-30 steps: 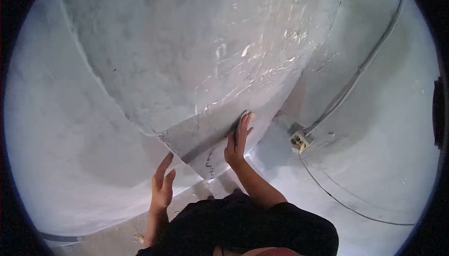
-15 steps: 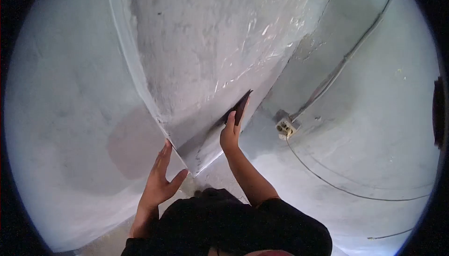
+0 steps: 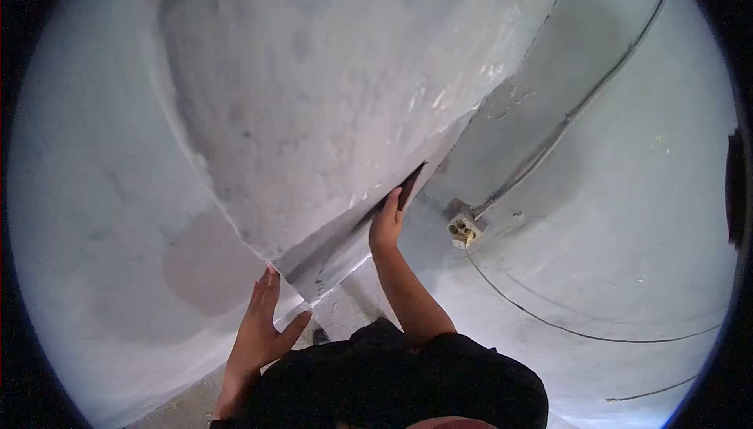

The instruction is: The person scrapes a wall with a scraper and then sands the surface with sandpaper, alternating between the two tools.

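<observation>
A grey-white plastered wall block (image 3: pixel 314 115) juts out in front of me, with edges meeting at a lower corner. My right hand (image 3: pixel 384 231) is closed around a dark flat tool (image 3: pixel 411 184), whose exact kind I cannot make out. The tool lies against the block's right lower face. My left hand (image 3: pixel 265 323) is open, fingers stretched, its fingertips at the block's left lower edge and its thumb held apart. Part of the tool is hidden by my right hand.
To the right, an electrical socket box (image 3: pixel 467 229) is fixed to the wall, with a thick cable (image 3: pixel 584 99) running up from it and a thin wire (image 3: pixel 541 319) trailing off to the right. The floor (image 3: pixel 345 311) shows beneath the corner.
The view has tilted, so the block's left edge and the socket box appear shifted left. My right hand stays on the tool; my left hand sits slightly lower in view, still at the edge.
</observation>
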`<control>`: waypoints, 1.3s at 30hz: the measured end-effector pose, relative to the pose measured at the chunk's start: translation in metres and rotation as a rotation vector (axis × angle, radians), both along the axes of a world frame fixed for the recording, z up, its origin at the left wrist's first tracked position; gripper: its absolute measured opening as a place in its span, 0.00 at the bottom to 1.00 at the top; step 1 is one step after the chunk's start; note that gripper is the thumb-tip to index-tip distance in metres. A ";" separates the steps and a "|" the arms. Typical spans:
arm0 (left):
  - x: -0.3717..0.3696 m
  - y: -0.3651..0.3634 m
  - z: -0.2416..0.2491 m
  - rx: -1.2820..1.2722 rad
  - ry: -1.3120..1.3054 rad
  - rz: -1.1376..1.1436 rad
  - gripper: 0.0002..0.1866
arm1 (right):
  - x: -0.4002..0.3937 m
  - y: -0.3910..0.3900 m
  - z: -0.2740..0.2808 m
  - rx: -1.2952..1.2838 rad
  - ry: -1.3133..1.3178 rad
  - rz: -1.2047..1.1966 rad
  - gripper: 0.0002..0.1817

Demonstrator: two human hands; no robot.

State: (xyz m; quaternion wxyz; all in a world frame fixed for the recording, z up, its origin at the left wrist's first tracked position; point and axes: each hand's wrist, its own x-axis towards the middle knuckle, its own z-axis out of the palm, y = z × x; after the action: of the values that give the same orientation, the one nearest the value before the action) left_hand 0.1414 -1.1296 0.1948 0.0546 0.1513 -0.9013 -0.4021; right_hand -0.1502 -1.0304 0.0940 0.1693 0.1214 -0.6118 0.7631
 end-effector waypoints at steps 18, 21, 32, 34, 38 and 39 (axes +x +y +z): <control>-0.004 0.009 -0.019 0.037 0.150 0.132 0.40 | 0.058 0.017 0.001 0.242 -0.007 0.229 0.36; -0.001 0.003 -0.032 -0.104 0.081 0.145 0.38 | 0.018 0.022 0.000 0.084 -0.075 0.181 0.36; -0.024 0.029 0.000 0.069 0.110 0.281 0.28 | -0.084 0.065 0.007 0.086 -0.300 0.134 0.35; -0.021 0.032 -0.029 0.302 0.276 0.392 0.30 | -0.057 0.062 0.002 0.158 -0.173 0.153 0.34; -0.053 0.073 -0.017 0.258 0.344 0.489 0.34 | -0.054 0.072 -0.008 0.279 -0.108 0.261 0.33; -0.060 0.075 -0.019 0.253 0.359 0.492 0.34 | -0.068 0.078 -0.001 0.256 -0.126 0.254 0.33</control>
State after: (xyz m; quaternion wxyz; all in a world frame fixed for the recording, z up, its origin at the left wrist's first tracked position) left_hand 0.0816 -1.0543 0.1760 0.2889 0.2968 -0.7566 -0.5060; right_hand -0.2178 -0.9524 0.0928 0.0160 0.1701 -0.6932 0.7002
